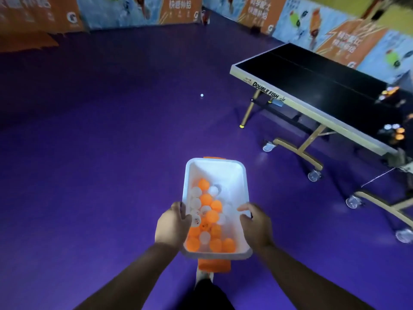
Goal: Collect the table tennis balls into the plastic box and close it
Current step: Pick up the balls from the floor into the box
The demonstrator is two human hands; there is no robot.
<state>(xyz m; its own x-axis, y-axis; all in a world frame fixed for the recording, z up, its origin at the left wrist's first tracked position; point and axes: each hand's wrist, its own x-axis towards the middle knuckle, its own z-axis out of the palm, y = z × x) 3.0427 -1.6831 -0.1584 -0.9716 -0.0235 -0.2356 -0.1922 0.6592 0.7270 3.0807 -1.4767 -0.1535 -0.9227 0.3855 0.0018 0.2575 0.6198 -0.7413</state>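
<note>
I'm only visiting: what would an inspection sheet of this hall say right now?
Surface: purple floor; one white ball lies loose on it.
Job's things: plastic box, no lid on, partly filled with orange and white balls.
Clutter: small items on the table tennis table, too blurred to tell.
Hands: left hand grips the box's left rim; right hand grips its right rim.
Cables: nothing seen.
Surroundings: the table stands on wheels; printed barriers behind.

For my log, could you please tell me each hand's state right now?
Left hand: grips the left rim of the white rectangular plastic box.
Right hand: grips the same box's right rim.
</note>
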